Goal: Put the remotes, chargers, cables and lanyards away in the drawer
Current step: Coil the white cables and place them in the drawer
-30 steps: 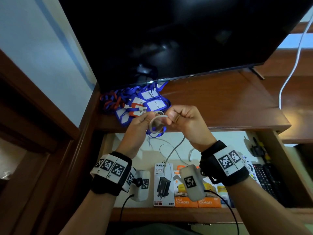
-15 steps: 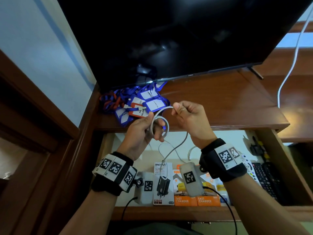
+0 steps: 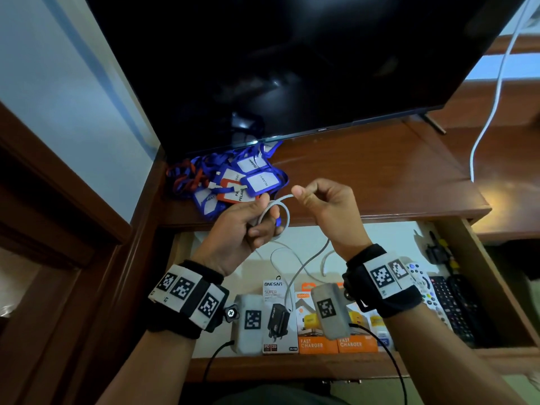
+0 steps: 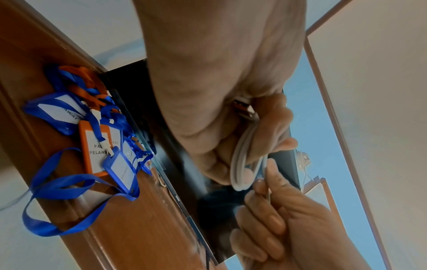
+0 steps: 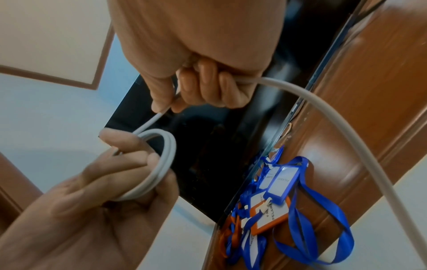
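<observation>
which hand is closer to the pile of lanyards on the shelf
Left. The left hand sits right at the edge of the lanyards; the right hand is farther off on the side away from them.

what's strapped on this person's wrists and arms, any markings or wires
Both forearms are bare, with no sleeves. Each wrist wears a wide black band carrying white tiles printed with black square-pattern markers; the right band matches it. Under each wrist hangs a rounded grey-white camera pod with its own marker, and a thin black cable runs back from each pod. No rings or gloves show on either hand.
</observation>
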Tool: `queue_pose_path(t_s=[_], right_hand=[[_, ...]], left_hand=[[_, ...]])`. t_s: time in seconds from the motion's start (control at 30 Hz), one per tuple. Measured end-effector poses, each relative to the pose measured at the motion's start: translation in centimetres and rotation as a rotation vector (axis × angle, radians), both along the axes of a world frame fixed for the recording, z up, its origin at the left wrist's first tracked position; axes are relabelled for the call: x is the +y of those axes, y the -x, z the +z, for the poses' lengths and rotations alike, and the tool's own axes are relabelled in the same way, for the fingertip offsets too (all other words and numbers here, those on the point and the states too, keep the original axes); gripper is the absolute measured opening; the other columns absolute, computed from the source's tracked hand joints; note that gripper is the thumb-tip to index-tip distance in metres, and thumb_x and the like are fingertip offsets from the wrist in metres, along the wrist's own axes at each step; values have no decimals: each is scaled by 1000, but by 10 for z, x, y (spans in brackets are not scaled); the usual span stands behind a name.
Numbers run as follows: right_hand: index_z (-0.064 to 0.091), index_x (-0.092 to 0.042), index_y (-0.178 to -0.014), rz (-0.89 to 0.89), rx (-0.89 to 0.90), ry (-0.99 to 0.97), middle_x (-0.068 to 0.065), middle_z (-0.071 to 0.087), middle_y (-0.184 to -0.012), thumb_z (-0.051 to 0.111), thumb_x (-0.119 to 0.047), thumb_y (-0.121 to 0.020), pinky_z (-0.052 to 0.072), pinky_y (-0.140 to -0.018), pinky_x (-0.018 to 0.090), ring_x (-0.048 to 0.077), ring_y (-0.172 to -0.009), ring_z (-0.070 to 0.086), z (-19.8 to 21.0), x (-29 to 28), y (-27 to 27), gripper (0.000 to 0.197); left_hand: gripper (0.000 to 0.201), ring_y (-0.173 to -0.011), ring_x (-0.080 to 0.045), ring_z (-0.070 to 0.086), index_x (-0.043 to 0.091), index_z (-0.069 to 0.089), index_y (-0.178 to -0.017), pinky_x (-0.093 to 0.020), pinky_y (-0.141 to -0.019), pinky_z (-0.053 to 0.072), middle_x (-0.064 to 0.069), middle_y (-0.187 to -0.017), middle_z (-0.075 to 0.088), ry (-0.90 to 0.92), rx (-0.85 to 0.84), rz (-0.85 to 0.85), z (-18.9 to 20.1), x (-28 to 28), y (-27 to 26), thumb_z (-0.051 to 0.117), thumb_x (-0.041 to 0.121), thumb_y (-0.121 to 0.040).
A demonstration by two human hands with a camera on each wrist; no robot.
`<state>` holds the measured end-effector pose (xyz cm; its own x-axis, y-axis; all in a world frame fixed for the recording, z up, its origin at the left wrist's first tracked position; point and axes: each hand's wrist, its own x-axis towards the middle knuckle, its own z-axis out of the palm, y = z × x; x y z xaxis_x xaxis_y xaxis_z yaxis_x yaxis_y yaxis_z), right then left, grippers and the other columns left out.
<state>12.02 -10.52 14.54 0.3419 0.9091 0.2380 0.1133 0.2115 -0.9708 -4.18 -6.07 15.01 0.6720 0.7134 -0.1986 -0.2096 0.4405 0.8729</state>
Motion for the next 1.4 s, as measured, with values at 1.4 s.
queue_pose_path(t_s=[1.4], right_hand=[[63, -4, -63, 612, -341, 299, -9, 50, -48, 60, 0, -79, 31, -50, 6, 0, -44, 41, 30, -9, 8, 17]], left_hand=[[30, -81, -8, 66, -2, 57, -88, -11, -76, 43, -5, -79, 73, -552, 247, 265, -10, 10, 5, 35, 13, -102]])
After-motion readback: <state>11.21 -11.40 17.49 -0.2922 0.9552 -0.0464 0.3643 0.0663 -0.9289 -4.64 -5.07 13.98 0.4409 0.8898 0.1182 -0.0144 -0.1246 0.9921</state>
